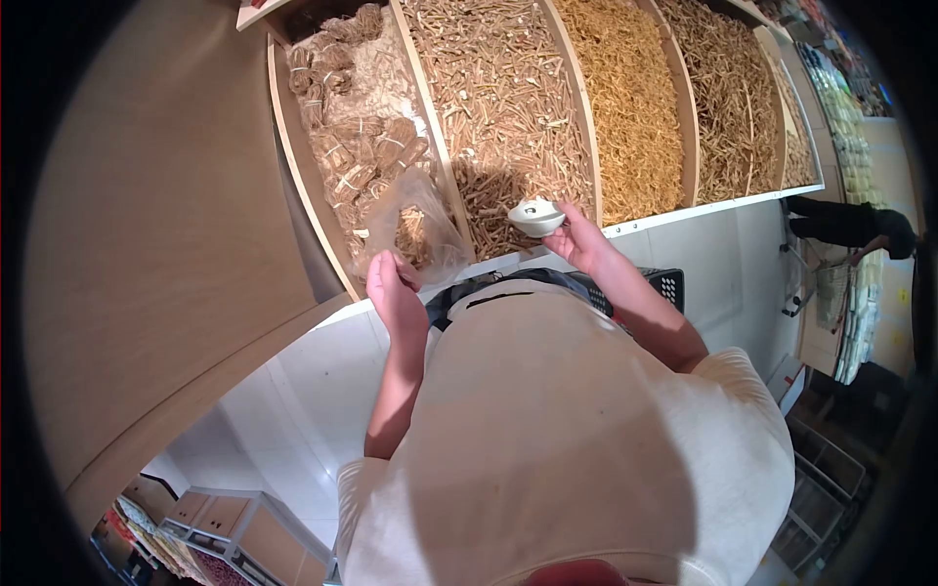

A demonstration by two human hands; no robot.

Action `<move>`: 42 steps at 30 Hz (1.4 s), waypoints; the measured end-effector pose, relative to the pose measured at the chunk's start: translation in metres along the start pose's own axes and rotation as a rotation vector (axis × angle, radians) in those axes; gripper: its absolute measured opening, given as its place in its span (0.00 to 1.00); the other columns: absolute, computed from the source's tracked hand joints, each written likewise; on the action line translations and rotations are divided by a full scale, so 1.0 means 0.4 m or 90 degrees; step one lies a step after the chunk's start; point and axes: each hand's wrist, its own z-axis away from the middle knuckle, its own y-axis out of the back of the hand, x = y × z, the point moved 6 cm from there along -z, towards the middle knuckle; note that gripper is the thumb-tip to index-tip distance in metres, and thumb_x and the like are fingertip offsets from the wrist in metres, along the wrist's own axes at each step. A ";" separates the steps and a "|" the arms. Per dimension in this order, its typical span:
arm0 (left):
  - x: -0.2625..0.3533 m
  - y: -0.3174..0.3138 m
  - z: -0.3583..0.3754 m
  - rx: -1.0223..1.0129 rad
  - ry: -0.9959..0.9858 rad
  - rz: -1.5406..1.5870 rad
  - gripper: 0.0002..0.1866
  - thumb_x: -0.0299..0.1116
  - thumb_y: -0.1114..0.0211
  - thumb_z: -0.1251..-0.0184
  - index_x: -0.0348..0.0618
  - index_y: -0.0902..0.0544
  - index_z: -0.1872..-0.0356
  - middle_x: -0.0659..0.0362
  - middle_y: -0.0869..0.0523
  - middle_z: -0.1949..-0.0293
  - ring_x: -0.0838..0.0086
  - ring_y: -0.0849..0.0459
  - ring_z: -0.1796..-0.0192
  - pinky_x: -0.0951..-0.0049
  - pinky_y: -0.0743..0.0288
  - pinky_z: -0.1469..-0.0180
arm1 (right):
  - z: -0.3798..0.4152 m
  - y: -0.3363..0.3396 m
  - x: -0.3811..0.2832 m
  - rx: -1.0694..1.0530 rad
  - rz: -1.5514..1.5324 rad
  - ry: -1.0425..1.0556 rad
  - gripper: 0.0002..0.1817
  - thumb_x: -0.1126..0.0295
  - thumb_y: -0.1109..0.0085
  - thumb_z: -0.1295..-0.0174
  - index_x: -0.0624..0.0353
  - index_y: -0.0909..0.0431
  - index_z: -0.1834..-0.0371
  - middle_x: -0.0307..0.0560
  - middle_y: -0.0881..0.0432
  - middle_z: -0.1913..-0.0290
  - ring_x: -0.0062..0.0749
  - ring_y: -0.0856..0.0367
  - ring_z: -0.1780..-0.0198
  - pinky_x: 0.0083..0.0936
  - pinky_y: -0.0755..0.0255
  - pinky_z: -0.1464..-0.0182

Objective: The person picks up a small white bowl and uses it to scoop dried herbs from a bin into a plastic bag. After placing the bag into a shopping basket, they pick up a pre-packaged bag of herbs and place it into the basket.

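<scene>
Bowl (pixel 539 226), white, was clasped in the right grip (pixel 575 237) above short dried stems (pixel 508 88); the left grip (pixel 393 281) held a clear plastic bag (pixel 442 242) near tied bundles (pixel 357 181) of strands.

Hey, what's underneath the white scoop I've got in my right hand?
Chopped brown stems show beyond and to the left of the white scoop in your right hand. Directly beneath, the scoop blocks the view, so what lies there can't be seen.
</scene>
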 end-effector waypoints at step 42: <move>0.012 0.011 0.003 0.062 -0.034 -0.044 0.13 0.36 0.51 0.23 0.47 0.31 0.73 0.66 0.31 0.79 0.84 0.36 0.80 0.82 0.41 0.77 | 0.337 -0.540 -0.053 -0.300 0.759 0.930 0.24 0.68 0.34 0.42 0.59 0.27 0.43 0.48 0.26 0.52 0.27 0.21 0.61 0.25 0.22 0.60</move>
